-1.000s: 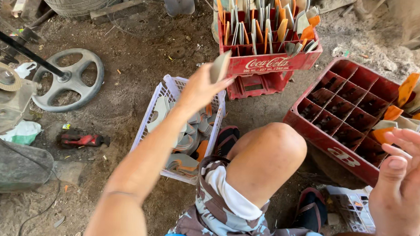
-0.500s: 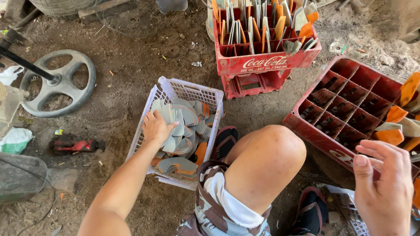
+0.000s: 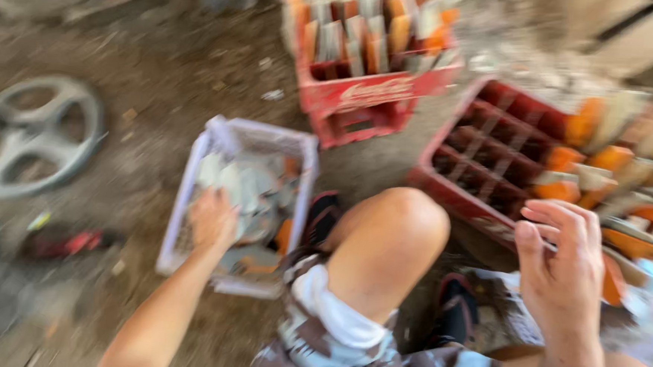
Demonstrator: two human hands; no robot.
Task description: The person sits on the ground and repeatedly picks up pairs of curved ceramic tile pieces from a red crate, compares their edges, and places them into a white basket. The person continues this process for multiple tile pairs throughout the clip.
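The whole view is blurred by motion, so fine detail cannot be made out. The left hand (image 3: 213,218) is reached down into a white plastic basket (image 3: 184,198) on the dirt floor (image 3: 147,62), resting on the flat grey and orange pieces (image 3: 248,190) heaped inside; whether its fingers are closed on a piece cannot be told through the blur. The right hand (image 3: 560,266) is held up at about four o'clock in the view, its fingers slightly curled and a little apart, with nothing clearly gripped in it. Just behind that hand, at three o'clock, a red compartment crate (image 3: 484,162) is seen, its near cells bare and its far side filled with orange and pale pieces (image 3: 603,157). At twelve o'clock a second red crate (image 3: 376,97) stands packed with upright grey and orange pieces. A bent bare knee (image 3: 390,239) lies between basket and crate, with dark sandals (image 3: 321,217) at the feet. At nine o'clock a grey spoked wheel (image 3: 35,135) lies flat on the ground, well apart from the basket, and a small red and black object (image 3: 63,240) lies near eight o'clock.
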